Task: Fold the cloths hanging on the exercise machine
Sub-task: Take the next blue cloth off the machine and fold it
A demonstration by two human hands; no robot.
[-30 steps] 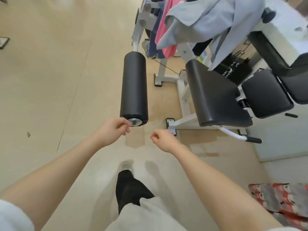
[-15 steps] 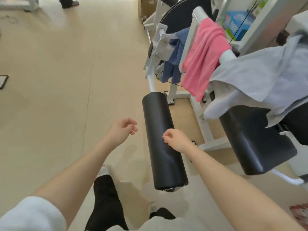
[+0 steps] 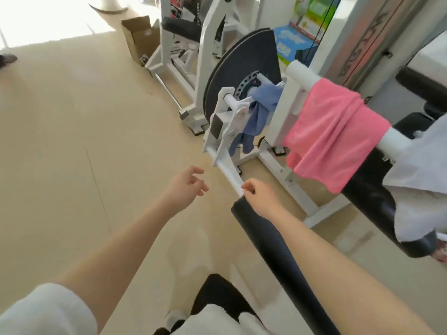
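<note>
A pink cloth (image 3: 331, 131) hangs over a white bar of the exercise machine (image 3: 283, 131) at the right. Behind it a blue cloth (image 3: 260, 112) is draped near the black weight disc. A grey cloth (image 3: 420, 184) lies over the black pad at the far right edge. My left hand (image 3: 186, 187) is held out over the floor, its fingers loosely curled and holding nothing. My right hand (image 3: 260, 198) hovers above the black foam roller (image 3: 271, 240), also loosely curled and empty. Both hands are short of the cloths.
A cardboard box (image 3: 139, 37) stands on the beige floor at the back. Another white machine frame (image 3: 183, 44) is behind the weight disc (image 3: 242, 66). Colourful boxes (image 3: 297, 32) sit on a shelf at the back right. My dark-trousered legs (image 3: 217, 298) are below.
My view has lifted and moved toward the machine, so the cloths now appear closer. Both hands have reached further forward, and the left fingers have spread a little.
</note>
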